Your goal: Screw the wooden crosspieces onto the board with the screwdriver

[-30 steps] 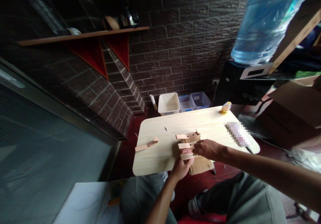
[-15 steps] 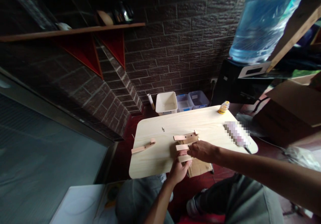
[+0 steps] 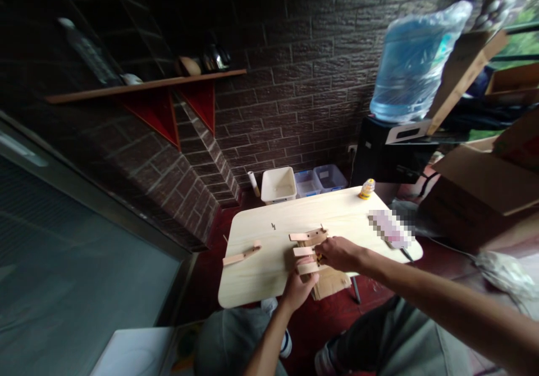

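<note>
My left hand is closed around the nearest pale wooden piece at the table's front edge, fingers on its far side and thumb on the near side. My right hand is a closed fist just above that piece's right part. A small yellow and dark bit shows under its fingers, too small to name. Beyond the hands lie a middle wooden piece and a far one with dark holes. Brown cardboard lies beneath them, overhanging the edge.
On the table are a loose wooden piece, tiny dark hardware, a yellow-capped bottle and a pixelated object. Bins stand behind it. A water dispenser and cardboard box are on the right.
The whole view has shifted as my head moved, so the shelf and water bottle sit lower. Both hands keep nearly the same place on the wood. The yellow bit shows more clearly now.
</note>
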The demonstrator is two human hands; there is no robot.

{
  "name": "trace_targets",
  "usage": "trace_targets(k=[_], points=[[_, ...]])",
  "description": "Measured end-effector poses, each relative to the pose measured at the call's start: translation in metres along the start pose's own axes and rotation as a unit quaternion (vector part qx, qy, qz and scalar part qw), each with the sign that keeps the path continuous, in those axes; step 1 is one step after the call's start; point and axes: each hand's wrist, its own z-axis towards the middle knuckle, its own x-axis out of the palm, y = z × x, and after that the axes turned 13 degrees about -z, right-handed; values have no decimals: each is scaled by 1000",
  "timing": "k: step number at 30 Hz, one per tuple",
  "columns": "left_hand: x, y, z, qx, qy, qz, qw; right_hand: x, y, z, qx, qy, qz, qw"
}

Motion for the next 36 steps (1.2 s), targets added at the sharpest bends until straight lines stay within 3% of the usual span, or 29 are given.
trace_targets(k=[2, 5, 8, 11, 14, 17, 23, 26, 31, 36], points=[[-6, -6, -6, -37, 10, -46, 998, -5, -9, -20, 35, -46, 67, 996], [-24, -17, -12, -84, 22, -80, 993, -5, -19, -55, 85, -136, 243, 957], [-43, -33, -11, -90, 20, -68, 993, 15, -24, -87, 150, -198, 394, 885], [-51, -48, -4, -87, 27, -46, 995, 53, -28, -103, 216, -242, 518, 792], [-46, -58, 3, -83, 41, 1, 996, 90, -29, -99, 278, -250, 612, 696], [-36, -59, 7, -67, 37, 46, 996, 111, -24, -84, 310, -273, 687, 598], [-22, -50, 11, -54, 8, 114, 992, 123, -1, -50, 292, -299, 778, 469], [-18, -46, 15, -45, -2, 128, 991, 128, 9, -36, 300, -316, 782, 446], [-14, -46, 28, -22, -14, 121, 992, 123, 9, -22, 305, -332, 769, 454], [-33, -57, 45, -79, 33, 80, 993, 119, -4, -30, 314, -316, 785, 430]])
